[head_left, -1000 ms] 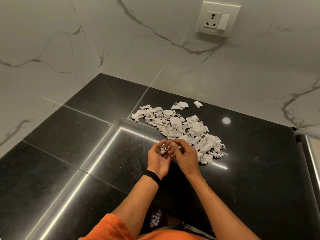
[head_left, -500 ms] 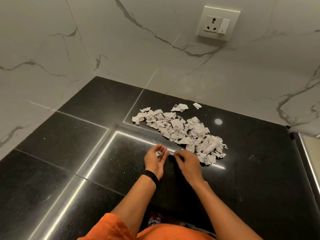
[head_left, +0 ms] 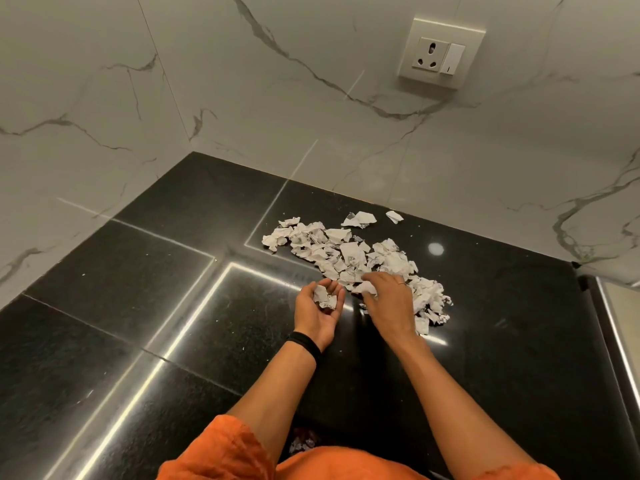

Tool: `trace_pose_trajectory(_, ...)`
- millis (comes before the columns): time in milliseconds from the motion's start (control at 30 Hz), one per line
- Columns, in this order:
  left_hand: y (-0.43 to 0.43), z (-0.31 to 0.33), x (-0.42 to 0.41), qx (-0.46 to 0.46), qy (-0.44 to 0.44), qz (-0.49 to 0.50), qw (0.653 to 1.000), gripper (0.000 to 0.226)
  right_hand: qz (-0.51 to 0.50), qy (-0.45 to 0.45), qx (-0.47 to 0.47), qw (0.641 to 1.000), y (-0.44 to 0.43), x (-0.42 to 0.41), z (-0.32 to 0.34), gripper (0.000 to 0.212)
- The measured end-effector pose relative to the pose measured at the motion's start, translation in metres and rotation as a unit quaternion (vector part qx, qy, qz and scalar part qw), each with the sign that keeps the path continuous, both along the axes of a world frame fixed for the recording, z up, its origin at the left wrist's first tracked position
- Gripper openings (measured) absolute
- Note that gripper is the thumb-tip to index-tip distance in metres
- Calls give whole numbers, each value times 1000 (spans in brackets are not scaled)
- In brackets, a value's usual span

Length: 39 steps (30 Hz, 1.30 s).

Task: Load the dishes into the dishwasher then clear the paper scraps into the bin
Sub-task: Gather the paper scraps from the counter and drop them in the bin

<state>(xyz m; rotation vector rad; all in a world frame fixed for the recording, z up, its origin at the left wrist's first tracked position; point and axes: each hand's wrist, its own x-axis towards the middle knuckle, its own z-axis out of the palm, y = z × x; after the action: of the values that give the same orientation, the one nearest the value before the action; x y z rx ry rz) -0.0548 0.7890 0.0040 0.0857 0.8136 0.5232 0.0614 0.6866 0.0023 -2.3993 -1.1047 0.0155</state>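
Nearest the camera, orange sleeves (head_left: 221,455) frame two bare forearms reaching out over the glossy black counter (head_left: 121,289). A few white bits, probably more paper, show below the counter's near edge (head_left: 302,441), too small to read.

The left hand (head_left: 318,311), with a dark band (head_left: 304,342) at the wrist, lies palm up and loosely cupped just above the counter, fingers apart, cradling a small crumpled wad of scraps (head_left: 325,298). It is not clamped on them; they simply rest in the hollow. Just beside it, the right hand (head_left: 389,299) is palm down on the near end of the pile, fingertips curled together on a scrap (head_left: 367,288) at the heap's edge.

Beyond the hands the paper scraps (head_left: 349,252) spread in a loose band toward the counter's far edge, with two stray pieces (head_left: 360,219) lying apart near the marble wall (head_left: 277,98). A socket plate (head_left: 441,53) sits high on that wall. No bin or dishwasher is in view.

The scraps look feather-light, limp and torn, likely to slide on the polished stone and flutter off an open palm. Judging by that, pinching singles is slow; raking a cluster toward the cupped palm, then closing the fingers over it, should hold better.
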Motion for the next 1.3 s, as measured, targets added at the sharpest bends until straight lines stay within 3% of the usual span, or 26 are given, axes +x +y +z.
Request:
trace_pose_trajectory(67, -3, 1, 3, 12, 15, -10, 1000, 21, 7, -10, -73, 997, -6, 13, -6, 32)
trace_pose_trajectory(133, -7, -1, 5, 20, 23, -25, 999, 21, 16, 13, -69, 997, -11, 18, -9, 26)
trace_pose_trajectory(300, -10, -5, 13, 61, 48, -47, 996, 16, -44, 76, 90, 992, -19, 12, 8, 15)
trace_pose_trajectory(433, -19, -4, 19, 96, 66, -73, 991, 27, -64, 189, 202, 959, -14, 2, 31, 17)
trace_pose_trajectory(600, -25, -1, 30, 62, 0, -86, 994, 47, 37, 221, 92, 970, -3, -22, 28, 17)
trace_pose_trajectory(733, -20, -9, 23, 44, -11, -58, 997, 48, 40, 296, 158, 941, -7, -14, 33, 12)
trace_pose_trajectory(800, -18, -12, 19, 32, -16, -37, 999, 50, -4, 261, 177, 949, -11, 1, 35, 11)
trace_pose_trajectory(867, -16, -11, 16, 27, -17, -23, 999, 51, -15, 228, 134, 964, -14, 15, 31, 15)
trace_pose_trajectory(1000, -14, -10, 11, 50, 9, -30, 998, 46, 125, 124, -82, 981, -19, 16, 8, 40)
trace_pose_trajectory(1067, -14, -11, 8, 57, 19, -33, 998, 43, 172, 59, -116, 976, -21, 7, -6, 32)
trace_pose_trajectory(1167, -13, -11, 6, 60, 31, -33, 997, 42, 153, 20, -102, 983, -26, 0, -21, 22)
trace_pose_trajectory(1300, -17, -13, 5, 69, 46, -49, 995, 39, 14, 194, 63, 979, -28, -5, -10, 17)
